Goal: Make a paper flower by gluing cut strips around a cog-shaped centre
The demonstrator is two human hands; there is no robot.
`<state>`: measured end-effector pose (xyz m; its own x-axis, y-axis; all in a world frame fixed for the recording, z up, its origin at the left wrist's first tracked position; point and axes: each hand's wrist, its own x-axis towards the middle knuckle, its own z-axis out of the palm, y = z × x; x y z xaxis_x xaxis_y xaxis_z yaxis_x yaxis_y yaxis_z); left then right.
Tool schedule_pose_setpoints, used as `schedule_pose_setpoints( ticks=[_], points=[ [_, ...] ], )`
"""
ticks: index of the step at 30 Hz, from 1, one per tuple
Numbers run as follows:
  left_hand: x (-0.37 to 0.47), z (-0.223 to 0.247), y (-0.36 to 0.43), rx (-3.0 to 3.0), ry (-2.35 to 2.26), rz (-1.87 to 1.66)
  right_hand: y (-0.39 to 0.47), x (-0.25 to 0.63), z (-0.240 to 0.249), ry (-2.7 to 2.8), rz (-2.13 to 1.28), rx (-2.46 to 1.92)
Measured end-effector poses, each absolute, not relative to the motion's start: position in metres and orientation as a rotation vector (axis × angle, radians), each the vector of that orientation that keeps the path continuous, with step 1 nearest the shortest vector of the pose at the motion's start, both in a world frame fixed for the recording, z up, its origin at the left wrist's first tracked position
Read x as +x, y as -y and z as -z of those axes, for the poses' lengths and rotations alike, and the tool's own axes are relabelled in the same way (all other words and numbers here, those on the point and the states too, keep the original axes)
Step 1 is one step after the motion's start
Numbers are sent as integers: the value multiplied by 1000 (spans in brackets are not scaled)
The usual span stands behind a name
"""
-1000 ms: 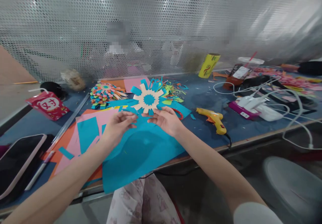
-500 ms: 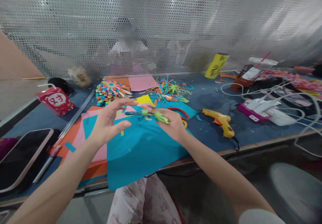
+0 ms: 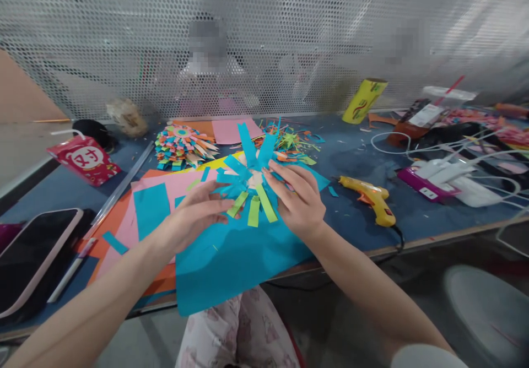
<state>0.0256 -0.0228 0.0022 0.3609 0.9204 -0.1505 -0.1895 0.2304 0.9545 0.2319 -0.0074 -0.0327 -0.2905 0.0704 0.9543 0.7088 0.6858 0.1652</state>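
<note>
A paper flower [image 3: 254, 179] of blue strips, with several light green strips at its front, is held up above a large blue sheet [image 3: 235, 258]. My left hand [image 3: 198, 208] has its fingers on the flower's left edge. On the right side, my right hand [image 3: 298, 196] pinches the strips between thumb and fingers. Behind the flower to the left rests a fringed multicolored paper flower [image 3: 182, 145]. Loose colored strips [image 3: 289, 139] lie in a pile behind the right hand.
A yellow glue gun [image 3: 370, 196] lies to the right, near a purple power strip [image 3: 427, 183] with white cables. At left are a red drink carton [image 3: 85, 160] and a phone [image 3: 35, 252]. Perforated metal [image 3: 264, 43] stands behind, a person visible through it.
The flower has been turned from edge-on to face up, its strips now spread. My left hand has moved right and closed on its edge; my right hand has shifted slightly right.
</note>
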Motion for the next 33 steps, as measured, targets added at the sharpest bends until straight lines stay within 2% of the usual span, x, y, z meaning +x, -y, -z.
schedule_pose_setpoints(
  ticks=[16,33],
  points=[
    [30,3,23,1043,-895,-978,8,232,40,1830,567,-685],
    [29,5,23,1120,-873,-996,11,231,36,1852,719,-695]
  ],
)
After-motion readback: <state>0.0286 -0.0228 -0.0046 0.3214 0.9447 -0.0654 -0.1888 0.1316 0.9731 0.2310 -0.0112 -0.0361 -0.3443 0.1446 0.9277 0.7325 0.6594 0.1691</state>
